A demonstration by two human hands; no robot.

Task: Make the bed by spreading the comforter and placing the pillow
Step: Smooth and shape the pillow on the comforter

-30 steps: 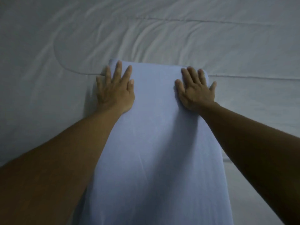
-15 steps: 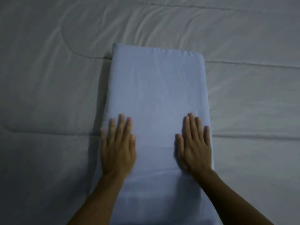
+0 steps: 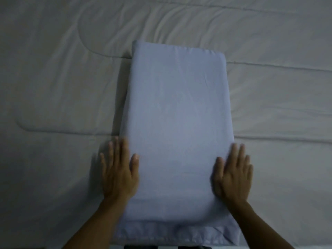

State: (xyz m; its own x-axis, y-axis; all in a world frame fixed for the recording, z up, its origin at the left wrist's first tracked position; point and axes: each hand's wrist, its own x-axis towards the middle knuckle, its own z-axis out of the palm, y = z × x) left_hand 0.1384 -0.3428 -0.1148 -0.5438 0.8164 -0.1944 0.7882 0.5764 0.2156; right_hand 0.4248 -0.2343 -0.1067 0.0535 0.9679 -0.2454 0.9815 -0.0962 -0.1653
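Observation:
A pale blue rectangular pillow (image 3: 177, 126) lies flat in the middle of the view, long side running away from me, on top of the white quilted comforter (image 3: 59, 83). My left hand (image 3: 119, 169) rests flat at the pillow's near left edge, fingers together and thumb on the pillow. Flat against the near right edge lies my right hand (image 3: 233, 173), fingers extended. Neither hand grips anything. A loose flap of the pillowcase (image 3: 176, 232) shows at the pillow's near end.
The comforter covers the whole bed around the pillow, with stitched seams and shallow wrinkles toward the far side. A dark strip (image 3: 167, 247) at the bottom edge marks the bed's near edge.
Both hands slid back along the pillow from its far end to its near end, then spread apart onto its side edges. The view pulled back, showing the whole pillow.

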